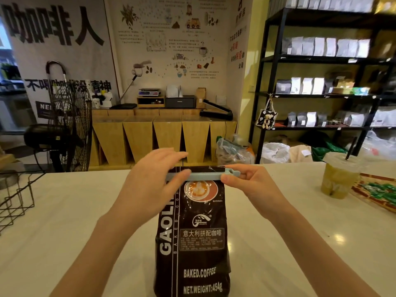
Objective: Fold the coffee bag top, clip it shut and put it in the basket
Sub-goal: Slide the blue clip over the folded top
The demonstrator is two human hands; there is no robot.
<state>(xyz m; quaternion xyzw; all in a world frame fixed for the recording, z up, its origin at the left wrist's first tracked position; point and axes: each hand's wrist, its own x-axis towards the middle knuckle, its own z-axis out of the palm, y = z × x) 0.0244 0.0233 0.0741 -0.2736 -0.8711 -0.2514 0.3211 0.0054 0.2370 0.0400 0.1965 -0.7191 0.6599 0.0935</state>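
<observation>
A dark brown coffee bag [192, 239] with white lettering stands upright on the white counter in front of me. A long pale blue clip [205, 176] lies across its folded top. My left hand [154, 179] grips the clip's left end, thumb in front and fingers over the bag's top. My right hand [248, 182] pinches the clip's right end by the latch. A black wire basket [17, 194] stands at the counter's left edge, apart from both hands.
A plastic cup of green drink [339, 179] with a straw stands at the right, next to a tray of green-wrapped sweets [379, 192]. Behind the counter [85, 211] are a standing fan [68, 116], wooden cabinets and black shelves of bags.
</observation>
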